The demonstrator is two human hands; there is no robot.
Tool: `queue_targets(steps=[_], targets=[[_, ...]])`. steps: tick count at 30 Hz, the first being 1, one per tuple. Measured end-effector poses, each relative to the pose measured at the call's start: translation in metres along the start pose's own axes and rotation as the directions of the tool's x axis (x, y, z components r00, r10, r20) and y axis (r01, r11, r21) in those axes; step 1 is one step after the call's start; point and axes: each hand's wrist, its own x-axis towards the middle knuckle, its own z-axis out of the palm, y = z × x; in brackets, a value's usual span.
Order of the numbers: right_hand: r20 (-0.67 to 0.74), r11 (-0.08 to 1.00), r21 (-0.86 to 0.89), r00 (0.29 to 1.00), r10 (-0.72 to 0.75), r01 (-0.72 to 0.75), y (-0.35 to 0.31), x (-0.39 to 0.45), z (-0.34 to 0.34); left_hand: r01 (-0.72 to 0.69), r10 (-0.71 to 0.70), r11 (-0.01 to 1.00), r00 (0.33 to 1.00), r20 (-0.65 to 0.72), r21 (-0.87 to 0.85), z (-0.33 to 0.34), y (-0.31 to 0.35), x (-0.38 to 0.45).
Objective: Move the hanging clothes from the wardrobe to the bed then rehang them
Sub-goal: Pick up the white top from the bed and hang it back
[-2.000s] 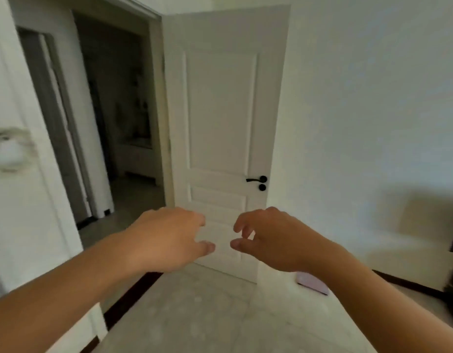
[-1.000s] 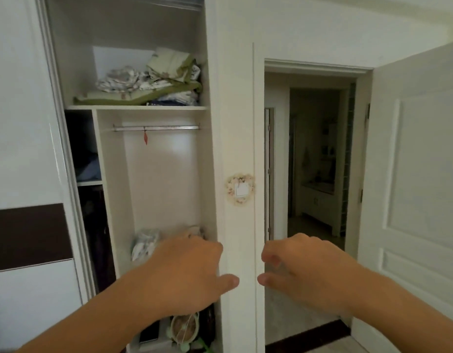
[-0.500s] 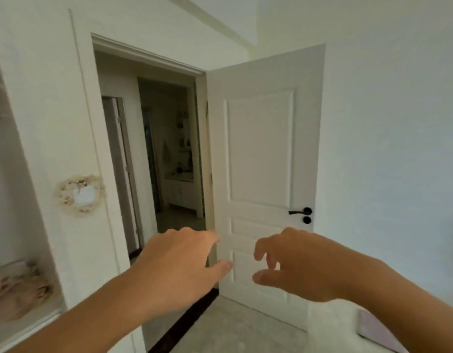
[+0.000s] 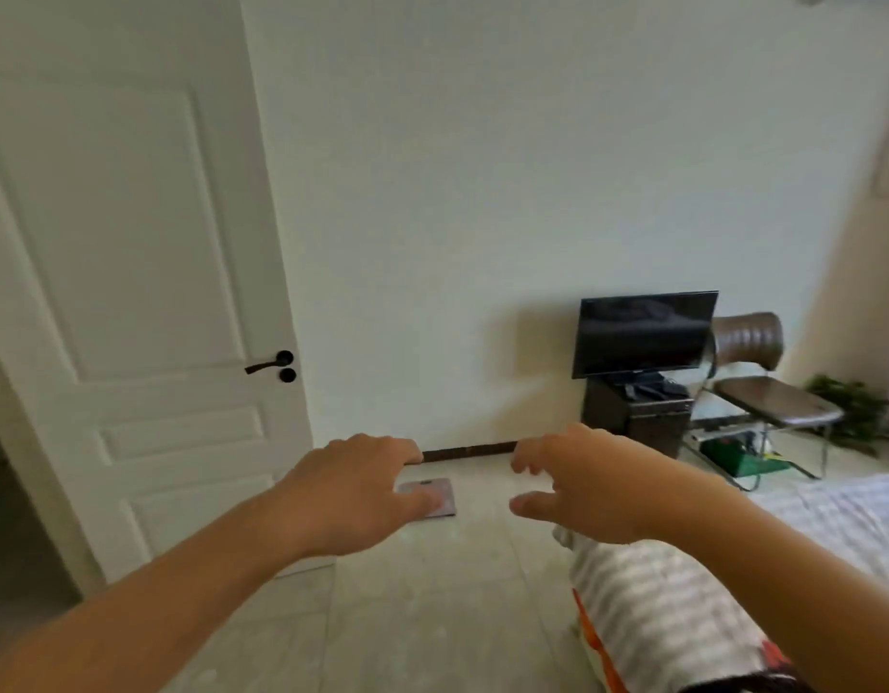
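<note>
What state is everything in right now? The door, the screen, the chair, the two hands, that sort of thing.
White panelled door with black lever handle: swung open.
Black flat television screen: dark, apparently off.
Brown padded metal-framed chair: upright, nobody in it.
Pinkish flat square scale on the floor: lying flat.
Striped bedding on the bed: rumpled.
Left hand: held out, holds nothing.
Right hand: fingers loosely curled, holds nothing.

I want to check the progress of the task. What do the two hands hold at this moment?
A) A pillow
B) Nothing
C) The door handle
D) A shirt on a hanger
B: the left hand and the right hand hang in the air with loosely spread fingers, nothing between them; the door handle is far away.
</note>
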Motion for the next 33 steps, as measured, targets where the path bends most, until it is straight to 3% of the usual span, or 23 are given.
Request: queue_targets(steps=[6, 12, 20, 26, 33], targets=[[0.005, 0.970, 0.075, 0.972, 0.233, -0.233, 0.102, -0.078, 0.012, -0.248, 0.251, 0.968, 0.965, 0.072, -0.038, 0.041, 0.118, 0.054], [-0.031, 0.895, 0.102, 0.897, 0.440, -0.435, 0.212, -0.168, 0.022, -0.431, 0.441, 0.894, 0.895, 0.071, -0.121, 0.092, 0.239, 0.102], [-0.115, 0.765, 0.137, 0.757, 0.643, -0.629, 0.340, -0.266, 0.082, -0.590, 0.605, 0.796, 0.783, 0.145, -0.136, 0.174, 0.386, 0.151], [-0.092, 0.657, 0.168, 0.652, 0.752, -0.735, 0.395, -0.309, 0.121, -0.632, 0.648, 0.760, 0.723, 0.241, -0.150, 0.238, 0.454, 0.184], [-0.077, 0.439, 0.283, 0.436, 0.897, -0.853, 0.439, -0.326, 0.185, -0.730, 0.737, 0.664, 0.605, 0.302, -0.158, 0.320, 0.494, 0.239]])
